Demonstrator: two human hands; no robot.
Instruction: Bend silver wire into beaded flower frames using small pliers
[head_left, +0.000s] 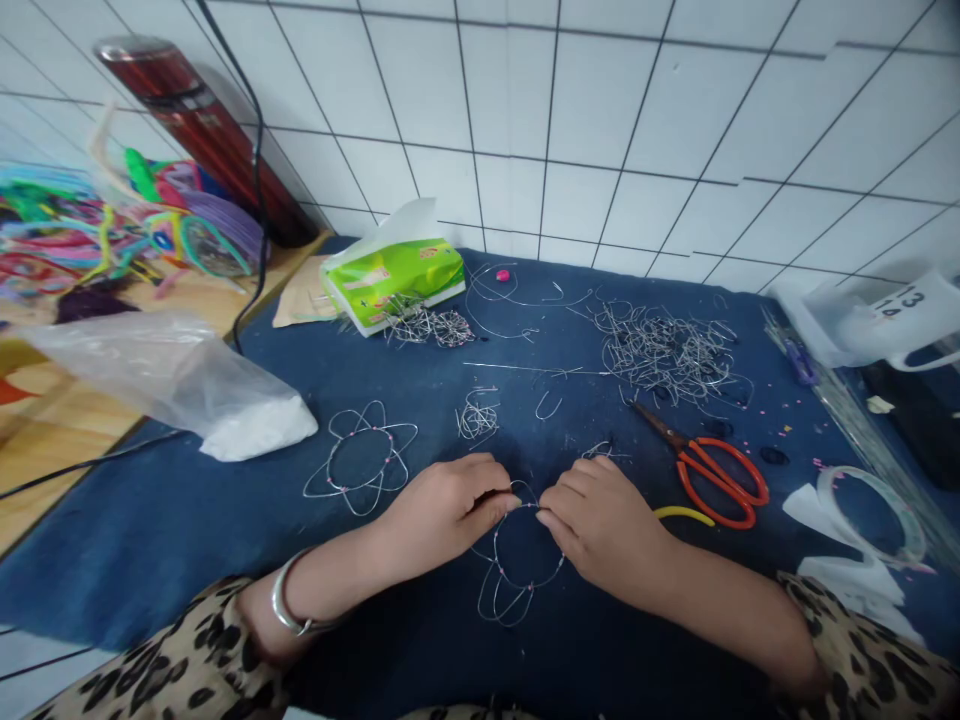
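Note:
A round wire ring (504,573) with small pink beads and thin wire loops lies before me on the blue cloth. Thumb and fingers of my left hand (459,502) pinch its upper left part. On the upper right, my right hand (598,515) closes round the same wire, its fingertips partly hidden. Between the two hands a small wire loop rises from the ring. To the left rests a similar flower-shaped wire piece (391,450) with several petal loops. Just beyond my hands sits a small heap of short wires (478,420).
Orange-handled scissors (724,482) and a tangled wire pile (667,350) lie right. A tape roll (913,530) and white mug (911,315) stand farther right. At the back are a green tissue pack (401,275) and red thermos (202,130). A plastic bag (180,365) is left.

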